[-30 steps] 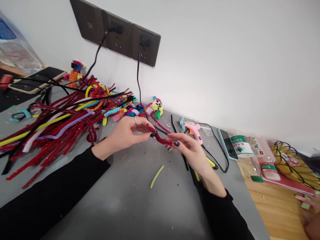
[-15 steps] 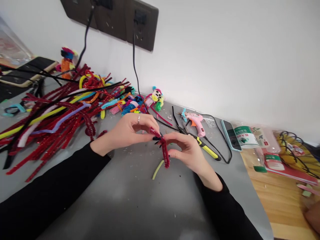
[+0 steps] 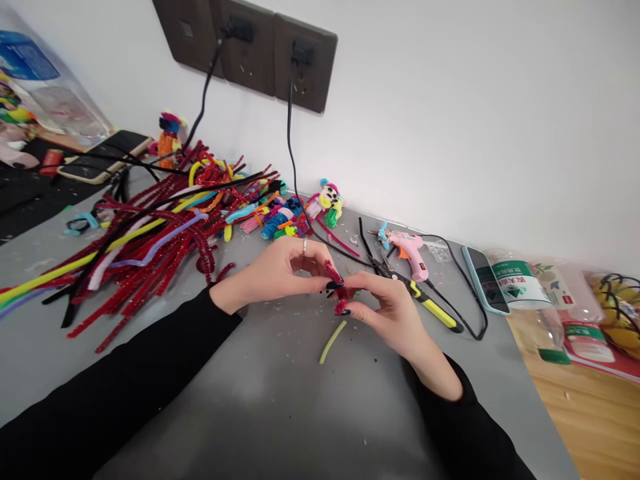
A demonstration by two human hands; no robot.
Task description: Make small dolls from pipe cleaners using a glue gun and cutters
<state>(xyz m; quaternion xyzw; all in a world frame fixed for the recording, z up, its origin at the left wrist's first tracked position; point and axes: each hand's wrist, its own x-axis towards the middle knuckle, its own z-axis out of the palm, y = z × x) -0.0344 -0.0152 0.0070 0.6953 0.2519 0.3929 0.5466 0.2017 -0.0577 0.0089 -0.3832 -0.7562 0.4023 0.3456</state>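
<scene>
Red chenille stem (image 3: 341, 294) at centre, above the grey table (image 3: 280, 433), bridging both hands. Looks short and bent, long axis roughly near to far, far end leaning left. Clamped twice: at the far part by thumb and fingers of the left hand (image 3: 283, 270), at the near part by thumb and finger of the right hand (image 3: 387, 307). Lies to the right of the left palm and to the left of the right palm, fingertips close together across it; equally close to both, neither hand nearer. Shows a free tip just past the left fingertips. Middle partly covered by fingers; exact bend not determinable.

Below the grips, on the table: pale green stem (image 3: 333, 342), loose, apart from both hands. Beyond the right hand: pliers (image 3: 435, 309), yellow on the handle, then pink glue gun (image 3: 413, 253). Left of and beyond the left hand: stem pile (image 3: 165, 227), mostly red. Beyond both hands, against the wall (image 3: 450, 133): dolls (image 3: 326, 198), small, upright.
</scene>
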